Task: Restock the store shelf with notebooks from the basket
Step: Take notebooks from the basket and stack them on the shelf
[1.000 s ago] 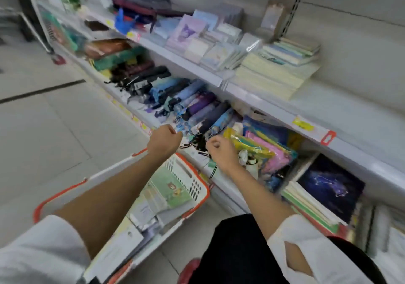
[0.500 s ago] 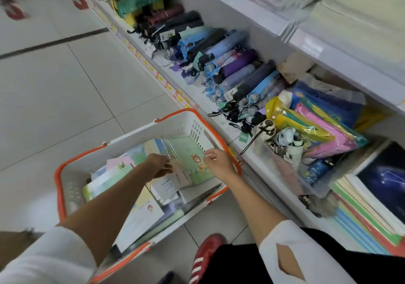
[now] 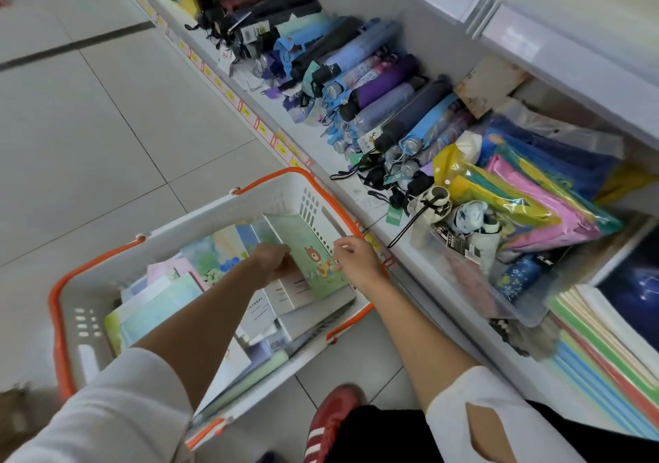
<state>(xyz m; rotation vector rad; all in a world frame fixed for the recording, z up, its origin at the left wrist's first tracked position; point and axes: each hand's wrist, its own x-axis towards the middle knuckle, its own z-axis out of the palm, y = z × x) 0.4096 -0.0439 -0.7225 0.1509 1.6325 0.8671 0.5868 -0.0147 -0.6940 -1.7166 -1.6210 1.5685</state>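
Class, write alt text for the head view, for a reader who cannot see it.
The left hand and right hand hold a green notebook in a white basket on the floor. Folded umbrellas line the shelf beside it.

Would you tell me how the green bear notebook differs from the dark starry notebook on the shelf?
The green bear notebook is pale with a cartoon bear; the starry notebook is dark blue with constellation lines. The green one stands tilted in the basket, held by left hand and right hand; the starry one lies untouched on a stack.
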